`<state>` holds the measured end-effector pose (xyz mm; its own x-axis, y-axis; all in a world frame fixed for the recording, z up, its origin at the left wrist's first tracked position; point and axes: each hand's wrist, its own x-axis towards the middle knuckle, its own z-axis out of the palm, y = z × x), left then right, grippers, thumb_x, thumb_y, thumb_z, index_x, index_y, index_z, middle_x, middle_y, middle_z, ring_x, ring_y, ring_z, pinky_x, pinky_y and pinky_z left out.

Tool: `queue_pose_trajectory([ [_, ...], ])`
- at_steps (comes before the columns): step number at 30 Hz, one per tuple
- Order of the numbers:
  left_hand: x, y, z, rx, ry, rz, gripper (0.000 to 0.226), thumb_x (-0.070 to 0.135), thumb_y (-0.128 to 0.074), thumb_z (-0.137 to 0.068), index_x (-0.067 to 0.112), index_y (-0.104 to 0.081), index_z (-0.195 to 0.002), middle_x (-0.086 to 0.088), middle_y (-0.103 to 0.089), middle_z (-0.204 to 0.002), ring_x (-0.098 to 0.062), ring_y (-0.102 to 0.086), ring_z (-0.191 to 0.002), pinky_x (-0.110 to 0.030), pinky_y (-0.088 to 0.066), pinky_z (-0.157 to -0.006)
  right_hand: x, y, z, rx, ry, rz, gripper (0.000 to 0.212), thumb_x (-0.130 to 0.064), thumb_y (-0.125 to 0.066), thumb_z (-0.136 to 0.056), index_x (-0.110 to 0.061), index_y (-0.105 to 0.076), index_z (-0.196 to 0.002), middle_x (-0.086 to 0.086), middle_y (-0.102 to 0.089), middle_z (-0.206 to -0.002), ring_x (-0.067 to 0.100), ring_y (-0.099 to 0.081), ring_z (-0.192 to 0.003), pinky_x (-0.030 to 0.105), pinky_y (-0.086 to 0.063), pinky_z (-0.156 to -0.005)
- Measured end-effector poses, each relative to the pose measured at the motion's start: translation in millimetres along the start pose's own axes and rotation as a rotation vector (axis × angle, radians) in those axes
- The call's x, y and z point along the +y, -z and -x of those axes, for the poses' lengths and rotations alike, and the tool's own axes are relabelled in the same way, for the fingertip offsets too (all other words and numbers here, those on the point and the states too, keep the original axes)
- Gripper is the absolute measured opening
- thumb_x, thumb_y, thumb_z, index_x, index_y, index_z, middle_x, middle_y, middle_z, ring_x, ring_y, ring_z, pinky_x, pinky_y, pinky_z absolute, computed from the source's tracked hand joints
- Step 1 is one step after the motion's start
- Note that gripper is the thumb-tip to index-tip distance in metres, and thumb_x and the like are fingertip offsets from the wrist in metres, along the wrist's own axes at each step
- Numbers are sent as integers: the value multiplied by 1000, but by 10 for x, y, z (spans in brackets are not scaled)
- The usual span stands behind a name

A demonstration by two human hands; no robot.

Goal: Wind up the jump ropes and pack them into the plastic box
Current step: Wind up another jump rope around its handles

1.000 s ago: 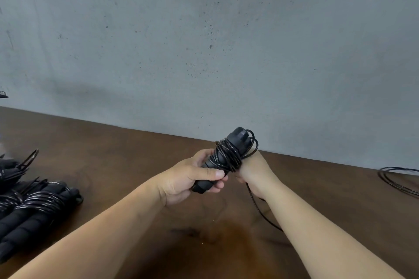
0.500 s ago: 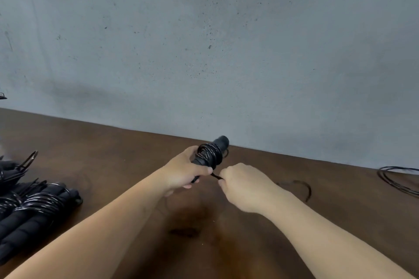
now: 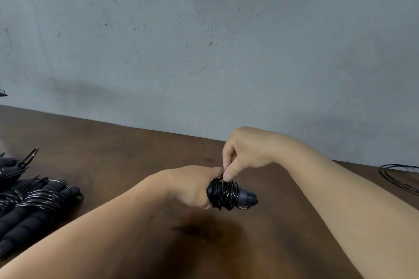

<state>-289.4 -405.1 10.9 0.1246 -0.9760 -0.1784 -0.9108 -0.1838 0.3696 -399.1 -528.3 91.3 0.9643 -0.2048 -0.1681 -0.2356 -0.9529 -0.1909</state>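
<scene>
My left hand (image 3: 192, 184) grips the black handles of a jump rope (image 3: 229, 193), which lie almost level just above the brown table (image 3: 113, 154) with their capped ends pointing right. Black cord is coiled tightly round the handles next to my fist. My right hand (image 3: 244, 154) comes down from above and pinches the cord at the top of the coil between thumb and forefinger. The plastic box is not in view.
A pile of wound black jump ropes (image 3: 34, 204) lies at the table's left edge. A loose loop of black cord (image 3: 399, 176) sits at the far right. A grey concrete wall (image 3: 204, 41) rises right behind the table.
The handles have dropped from pointing up to lying level and lower over the table. My right hand has risen above the coil and now pinches the cord there.
</scene>
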Motion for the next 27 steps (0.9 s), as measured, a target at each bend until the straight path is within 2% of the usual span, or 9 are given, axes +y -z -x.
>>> queue_pose_trajectory([
  [4,12,10,-3,-55,-94,96,43,7,-65,-72,24,-54,-110,-1,-65,-92,-19,-61,-81,-37,-52,-75,164,-55,-51,-51,16,-277,20,-35,-85,-72,-19,-76,-80,-12,-62,-61,5,-48,-55,18,-40,-58],
  [8,51,71,15,-47,-101,306,36,1,-68,-71,7,-50,-102,1,-51,-74,-12,-48,-65,-27,-40,-59,367,-149,-79,-27,19,-608,17,-23,-82,-76,-13,-71,-85,-1,-69,-73,7,-47,-52,21,-39,-59],
  [11,22,129,31,-32,-147,438,35,11,-68,-67,13,-52,-98,4,-55,-78,-11,-51,-69,-29,-42,-64,505,-256,-107,12,-3,-865,5,-16,-74,-84,-14,-70,-85,-1,-70,-76,7,-61,-61,20,-49,-60],
  [14,-24,112,22,-60,-202,615,51,29,-77,-73,18,-59,-119,-2,-69,-106,-18,-66,-97,-31,-54,-89,584,-394,-133,16,2,-997,8,-12,-63,-93,-11,-71,-91,2,-71,-83,12,-66,-72,24,-53,-65],
  [15,-38,90,18,-57,-211,678,56,40,-77,-73,16,-59,-121,-6,-69,-109,-23,-66,-98,-33,-54,-90,604,-440,-135,23,1,-1025,13,-9,-58,-96,-11,-71,-93,4,-71,-84,14,-66,-74,26,-53,-65],
  [17,-63,47,14,-13,-203,823,60,55,-73,-72,19,-62,-119,-5,-70,-105,-21,-66,-88,-31,-55,-81,635,-522,-126,4,44,-1091,18,-7,-51,-98,-10,-68,-93,8,-65,-82,16,-59,-71,26,-50,-62],
  [20,-86,20,-2,123,-148,1037,52,53,-66,-78,14,-65,-113,-9,-71,-99,-19,-64,-80,-31,-54,-75,642,-658,-120,-39,71,-1271,11,-9,-55,-97,-7,-61,-89,6,-51,-75,9,-41,-60,21,-39,-56],
  [23,-117,38,-20,215,-136,1065,40,43,-60,-86,13,-62,-113,-7,-71,-94,-21,-63,-78,-34,-53,-73,575,-731,-111,34,24,-1211,20,-14,-53,-100,-7,-65,-86,1,-61,-74,8,-49,-62,25,-50,-63],
  [27,-175,24,-67,252,-105,1046,39,42,-63,-85,21,-57,-117,-12,-71,-103,-24,-66,-82,-37,-55,-77,461,-745,-110,142,-43,-1080,23,-17,-53,-101,1,-67,-97,4,-63,-82,12,-58,-69,36,-59,-74],
])
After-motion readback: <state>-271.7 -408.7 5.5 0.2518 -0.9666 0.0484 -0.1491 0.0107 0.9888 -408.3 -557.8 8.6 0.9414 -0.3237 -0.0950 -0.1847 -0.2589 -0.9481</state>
